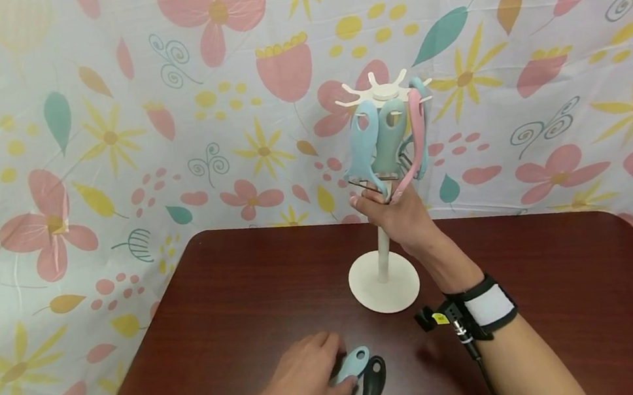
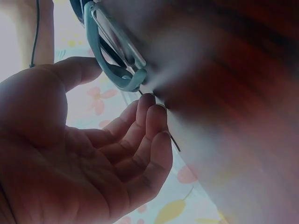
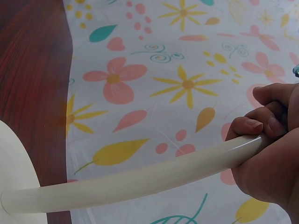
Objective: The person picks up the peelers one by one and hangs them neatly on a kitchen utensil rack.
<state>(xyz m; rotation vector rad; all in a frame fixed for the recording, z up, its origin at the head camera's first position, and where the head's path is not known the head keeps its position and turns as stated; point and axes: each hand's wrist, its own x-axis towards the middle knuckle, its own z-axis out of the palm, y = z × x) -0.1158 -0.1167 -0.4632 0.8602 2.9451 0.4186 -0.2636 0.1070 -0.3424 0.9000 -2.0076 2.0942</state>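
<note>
My right hand (image 1: pixel 402 216) grips the pole of a white rotating stand (image 1: pixel 385 281), just under its hanging peelers. In the right wrist view, the fingers curl round the white pole (image 3: pixel 126 186). From the stand's hooks hang a light blue peeler (image 1: pixel 363 142), a grey-green peeler (image 1: pixel 390 139), a pink peeler (image 1: pixel 417 129) and another blue one, partly hidden behind it. My left hand (image 1: pixel 300 380) is low over the table beside a light blue peeler (image 1: pixel 353 364). Its thumb is against that peeler, while the other fingers bend loosely by the tabletop. A black peeler (image 1: pixel 372 385) lies alongside.
The dark brown table (image 1: pixel 246 298) ends at a patterned cloth backdrop (image 1: pixel 258 112) behind and to the left. The stand's round white base (image 1: pixel 372 293) is on the table. A strap with a small camera and cable (image 1: pixel 467 317) is on the right wrist.
</note>
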